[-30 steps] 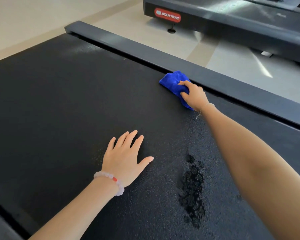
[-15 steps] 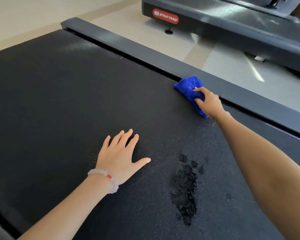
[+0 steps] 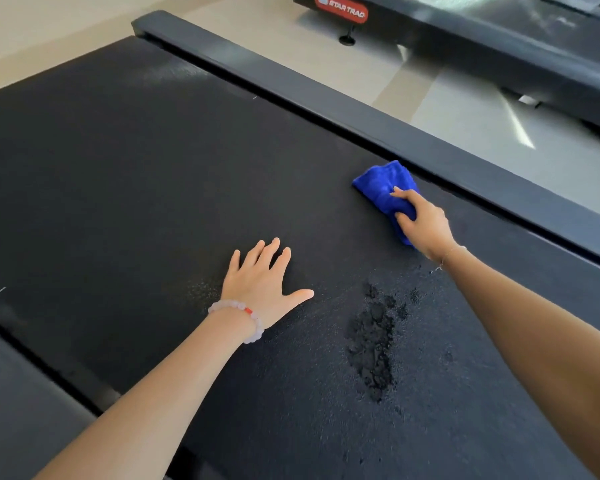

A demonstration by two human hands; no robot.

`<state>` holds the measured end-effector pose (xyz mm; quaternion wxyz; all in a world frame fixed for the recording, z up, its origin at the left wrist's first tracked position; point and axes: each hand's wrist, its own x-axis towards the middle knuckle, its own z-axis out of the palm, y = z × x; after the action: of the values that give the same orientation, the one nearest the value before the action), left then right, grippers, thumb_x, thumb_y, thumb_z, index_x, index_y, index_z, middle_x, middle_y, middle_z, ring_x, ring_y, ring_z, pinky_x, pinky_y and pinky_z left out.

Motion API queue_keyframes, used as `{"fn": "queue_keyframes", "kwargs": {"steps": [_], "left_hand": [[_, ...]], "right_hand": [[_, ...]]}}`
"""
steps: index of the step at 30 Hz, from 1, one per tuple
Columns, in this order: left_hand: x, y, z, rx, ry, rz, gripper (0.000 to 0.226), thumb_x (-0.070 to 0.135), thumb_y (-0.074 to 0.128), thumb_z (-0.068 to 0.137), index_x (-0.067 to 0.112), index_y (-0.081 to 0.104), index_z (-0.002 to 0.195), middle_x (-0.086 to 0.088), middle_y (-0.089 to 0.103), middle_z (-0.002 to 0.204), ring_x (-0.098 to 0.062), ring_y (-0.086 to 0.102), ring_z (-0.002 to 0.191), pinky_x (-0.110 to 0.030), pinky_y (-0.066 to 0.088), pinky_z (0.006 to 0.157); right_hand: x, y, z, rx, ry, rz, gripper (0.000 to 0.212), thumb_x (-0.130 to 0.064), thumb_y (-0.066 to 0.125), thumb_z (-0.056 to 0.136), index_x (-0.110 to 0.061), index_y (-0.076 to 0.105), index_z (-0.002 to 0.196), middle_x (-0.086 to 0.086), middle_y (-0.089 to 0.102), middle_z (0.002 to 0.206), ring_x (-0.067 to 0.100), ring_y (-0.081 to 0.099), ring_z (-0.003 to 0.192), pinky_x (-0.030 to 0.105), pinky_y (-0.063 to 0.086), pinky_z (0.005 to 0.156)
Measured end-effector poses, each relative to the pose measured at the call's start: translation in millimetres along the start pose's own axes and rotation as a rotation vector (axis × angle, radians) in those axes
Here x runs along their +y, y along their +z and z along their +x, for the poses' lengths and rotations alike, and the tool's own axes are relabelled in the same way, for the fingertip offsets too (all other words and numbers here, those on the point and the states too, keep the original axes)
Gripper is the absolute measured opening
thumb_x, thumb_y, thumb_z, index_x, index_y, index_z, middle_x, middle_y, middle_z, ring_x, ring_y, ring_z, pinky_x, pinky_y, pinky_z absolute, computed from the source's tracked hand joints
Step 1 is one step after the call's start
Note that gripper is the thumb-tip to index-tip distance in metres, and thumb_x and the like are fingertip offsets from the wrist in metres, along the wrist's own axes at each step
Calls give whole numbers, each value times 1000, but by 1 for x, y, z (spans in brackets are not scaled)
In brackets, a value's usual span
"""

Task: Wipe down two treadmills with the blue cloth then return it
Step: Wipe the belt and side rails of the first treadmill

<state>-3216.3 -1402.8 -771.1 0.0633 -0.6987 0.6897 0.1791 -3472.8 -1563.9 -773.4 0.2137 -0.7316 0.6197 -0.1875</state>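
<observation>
Here right hand [image 3: 425,223] holds blue cloth [image 3: 378,183] lengthwise, parallel to side rail [image 3: 430,147]; left hand [image 3: 260,282] splayed flat.

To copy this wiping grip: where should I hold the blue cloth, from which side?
Best take the blue cloth by its near end, from above, as the right hand does: it lies folded flat on the belt, so only its top is free.

Cloth [image 3: 378,183] on belt [image 3: 118,185] beside right rail [image 3: 430,150], second treadmill [image 3: 499,46] behind
</observation>
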Motion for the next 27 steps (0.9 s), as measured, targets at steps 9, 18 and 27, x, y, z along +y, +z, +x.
{"fn": "queue_keyframes", "kwargs": {"steps": [9, 18, 27], "left_hand": [[-12, 10, -52, 137, 99, -109, 68, 59, 30, 94, 25, 12, 150, 9, 6, 157, -12, 4, 144, -38, 6, 117], [-34, 50, -145, 118, 136, -58, 67, 59, 31, 93, 26, 13, 149, 9, 10, 157, -12, 6, 144, -36, 8, 117], [-59, 74, -212, 125, 134, -52, 81, 68, 6, 80, 26, 23, 148, 9, 13, 156, -13, 6, 144, -41, 6, 116]], "right_hand": [[-22, 7, -72, -59, 33, 40, 42, -11, 50, 88, -32, 52, 124, -19, 52, 133, 17, 48, 125, 20, 33, 94], [-53, 24, -164, -81, 26, 75, 42, -7, 49, 87, -29, 54, 123, -21, 49, 135, 11, 41, 131, 13, 26, 95], [-79, 35, -236, -126, 4, 71, 41, -6, 51, 88, -28, 54, 122, -20, 48, 137, 10, 38, 133, 17, 25, 99]]}}
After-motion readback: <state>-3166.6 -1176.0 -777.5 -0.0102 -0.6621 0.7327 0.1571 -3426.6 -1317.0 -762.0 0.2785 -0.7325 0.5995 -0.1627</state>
